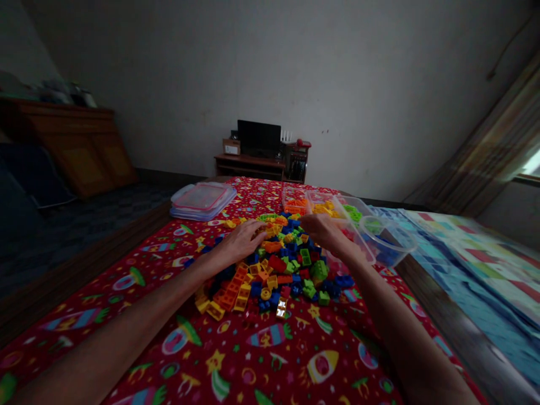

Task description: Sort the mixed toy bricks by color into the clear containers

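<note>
A heap of plastic building blocks (277, 263) in yellow, orange, red, blue and green lies on the red patterned cloth. Over the heap's left part reaches my left hand (242, 241), its fingers bent and a gap showing between them and the thumb. Yellow blocks (273, 230) lie right at its fingertips. My right hand (323, 229) is above the heap's far right side, close to the clear containers. Its fingers curl inward and down; what they hold, if anything, is hidden.
Clear containers at the back right hold sorted blocks: orange (295, 206), yellow (324, 208) and green (352, 213). A round clear tub (400, 243) with blue blocks stands at the right edge. Stacked lids (202, 201) lie back left. A bed (459, 253) adjoins the right.
</note>
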